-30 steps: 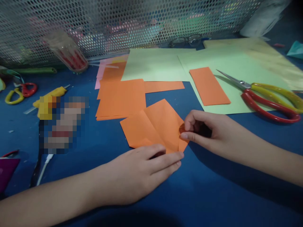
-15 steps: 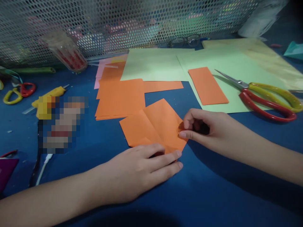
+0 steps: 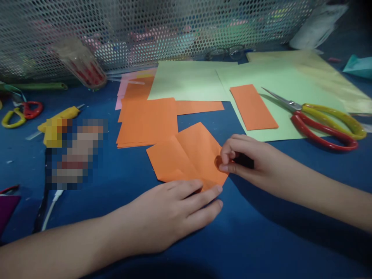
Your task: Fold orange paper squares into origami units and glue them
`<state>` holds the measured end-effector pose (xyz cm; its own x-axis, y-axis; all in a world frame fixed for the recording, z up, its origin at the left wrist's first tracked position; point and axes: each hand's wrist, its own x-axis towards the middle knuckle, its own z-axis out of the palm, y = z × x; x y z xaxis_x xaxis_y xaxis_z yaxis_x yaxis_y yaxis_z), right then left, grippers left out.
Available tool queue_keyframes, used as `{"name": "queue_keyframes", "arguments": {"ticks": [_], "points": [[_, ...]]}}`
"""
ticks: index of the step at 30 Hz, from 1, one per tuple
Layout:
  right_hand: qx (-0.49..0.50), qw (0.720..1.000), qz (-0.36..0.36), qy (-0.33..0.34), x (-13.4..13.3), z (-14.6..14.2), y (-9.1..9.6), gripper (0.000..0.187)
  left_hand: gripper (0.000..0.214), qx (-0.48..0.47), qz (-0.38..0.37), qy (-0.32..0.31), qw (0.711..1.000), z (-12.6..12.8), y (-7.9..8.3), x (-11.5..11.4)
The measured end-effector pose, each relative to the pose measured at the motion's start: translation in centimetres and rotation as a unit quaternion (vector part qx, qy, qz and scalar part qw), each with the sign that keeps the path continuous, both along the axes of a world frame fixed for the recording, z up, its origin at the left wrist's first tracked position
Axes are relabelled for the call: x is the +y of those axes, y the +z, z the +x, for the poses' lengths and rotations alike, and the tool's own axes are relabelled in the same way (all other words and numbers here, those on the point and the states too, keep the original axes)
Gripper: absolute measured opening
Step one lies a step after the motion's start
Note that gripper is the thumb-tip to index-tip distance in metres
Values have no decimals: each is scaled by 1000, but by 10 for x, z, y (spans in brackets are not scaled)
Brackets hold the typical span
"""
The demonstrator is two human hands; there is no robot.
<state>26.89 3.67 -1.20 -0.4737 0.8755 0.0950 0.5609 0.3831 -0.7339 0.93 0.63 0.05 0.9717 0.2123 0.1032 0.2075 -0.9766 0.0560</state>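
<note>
A creased, partly folded sheet of orange paper (image 3: 188, 155) lies on the blue table in front of me. My left hand (image 3: 174, 215) rests flat across its near edge, fingers stretched out and pressing it down. At the sheet's right corner, my right hand (image 3: 245, 157) has thumb and bent fingers closed on the paper's edge. A stack of orange paper (image 3: 148, 122) sits just beyond the folded sheet, to the left. On the right, a narrow orange paper piece (image 3: 253, 107) lies on light green sheets (image 3: 192, 81).
Scissors with red and yellow handles (image 3: 325, 126) lie at the right, points toward the back left. At the left are a yellow glue gun (image 3: 59, 120), another pair of scissors (image 3: 23, 114) and a white cable (image 3: 52, 211). A clear jar (image 3: 84, 66) stands by the perforated metal panel (image 3: 174, 31).
The right hand's pinch at the paper's corner has shifted slightly left and down. The left hand stays almost in place on the paper. The whole view has moved a little.
</note>
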Motion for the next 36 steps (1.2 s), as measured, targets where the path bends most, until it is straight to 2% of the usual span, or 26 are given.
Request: {"name": "queue_keyframes", "arguments": {"ticks": [12, 14, 18, 21, 25, 32, 36], "points": [[18, 999, -39, -15, -1, 1, -2, 17, 35, -36, 84, -25, 995, 4, -2, -7], [8, 1000, -5, -1, -2, 1, -2, 16, 33, -32, 85, -19, 996, 4, -2, -7], [-27, 992, 108, 55, -5, 0, -2, 17, 35, -20, 76, -15, 997, 2, -2, -7], [-45, 983, 149, 96, -8, 0, -3, 20, 40, -4, 60, -24, 998, 2, -3, -6], [-62, 986, 102, 116, -11, 1, -2, 9, 42, -2, 65, -19, 998, 3, -3, -6], [-27, 996, 19, 79, -4, 8, -2, 14, 37, -28, 97, -17, 995, 3, -1, -6], [-1, 999, 18, 51, 7, 18, -3, 17, 39, -25, 101, -10, 995, 3, 0, -7]]}}
